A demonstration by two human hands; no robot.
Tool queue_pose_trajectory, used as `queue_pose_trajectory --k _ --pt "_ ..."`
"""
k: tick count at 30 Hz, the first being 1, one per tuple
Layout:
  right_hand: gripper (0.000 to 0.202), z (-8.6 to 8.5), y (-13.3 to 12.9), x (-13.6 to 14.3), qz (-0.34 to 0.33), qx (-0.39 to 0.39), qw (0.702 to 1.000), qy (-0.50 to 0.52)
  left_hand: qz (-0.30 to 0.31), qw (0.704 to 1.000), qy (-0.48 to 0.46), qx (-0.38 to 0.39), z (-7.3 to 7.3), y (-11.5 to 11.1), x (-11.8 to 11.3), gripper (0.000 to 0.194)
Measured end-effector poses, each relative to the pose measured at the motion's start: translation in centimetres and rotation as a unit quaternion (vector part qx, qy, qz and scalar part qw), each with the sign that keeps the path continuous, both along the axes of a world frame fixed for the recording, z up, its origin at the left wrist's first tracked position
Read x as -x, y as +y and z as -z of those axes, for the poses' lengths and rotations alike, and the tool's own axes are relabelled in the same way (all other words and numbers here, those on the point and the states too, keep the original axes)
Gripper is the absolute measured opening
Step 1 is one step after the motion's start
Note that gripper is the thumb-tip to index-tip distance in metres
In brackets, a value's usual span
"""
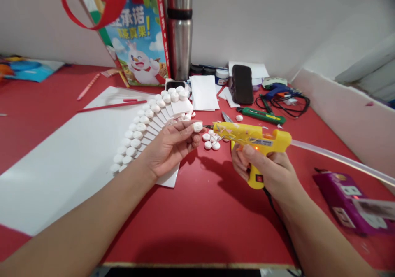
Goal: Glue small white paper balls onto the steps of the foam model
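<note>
Between the thumb and fingers of my left hand (175, 143) is a small white paper rosette (198, 126). My right hand (268, 166) is wrapped round a yellow hot glue gun (243, 135), whose nozzle points left and sits right at the rosette; I cannot tell whether they touch. A long clear glue stick (339, 161) sticks out of the gun's back. Several more white rosettes (216, 145) lie in a cluster below the nozzle. Behind my left hand, a curved white paper piece (157, 122) with slats carries rows of rosettes along its outer edge.
A large white board (55, 170) covers the left of the red table (191, 231). At the back stand a picture bag (142, 42) and a steel flask (180, 34). A phone (242, 84), a green cutter (262, 115) and cables lie back right; a purple power strip (352, 203) lies right.
</note>
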State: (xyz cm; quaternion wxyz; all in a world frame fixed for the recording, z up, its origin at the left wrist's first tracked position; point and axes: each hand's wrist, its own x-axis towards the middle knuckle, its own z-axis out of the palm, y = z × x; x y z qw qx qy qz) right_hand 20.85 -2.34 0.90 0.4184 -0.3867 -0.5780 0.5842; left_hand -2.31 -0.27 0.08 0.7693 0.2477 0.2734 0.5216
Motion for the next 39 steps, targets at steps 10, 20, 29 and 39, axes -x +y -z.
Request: queue_pose_trajectory --k 10,20,29,39 --pt "0.030 -0.31 -0.34 0.42 0.049 0.002 0.998 0.028 -0.008 1.000 0.028 0.009 -0.02 -0.09 -0.13 0.017" --pt "0.035 -0.82 -0.17 0.70 0.039 0.011 0.999 0.017 0.000 0.999 0.031 0.009 -0.01 0.01 -0.23 0.013" --pt "0.037 -0.43 -0.15 0.31 0.029 0.001 1.000 -0.007 0.003 1.000 0.025 0.005 0.01 -0.01 -0.20 0.013" --pt "0.038 -0.47 -0.06 0.28 0.028 0.005 0.999 -0.021 0.003 1.000 0.019 0.008 -0.15 -0.08 -0.23 0.014"
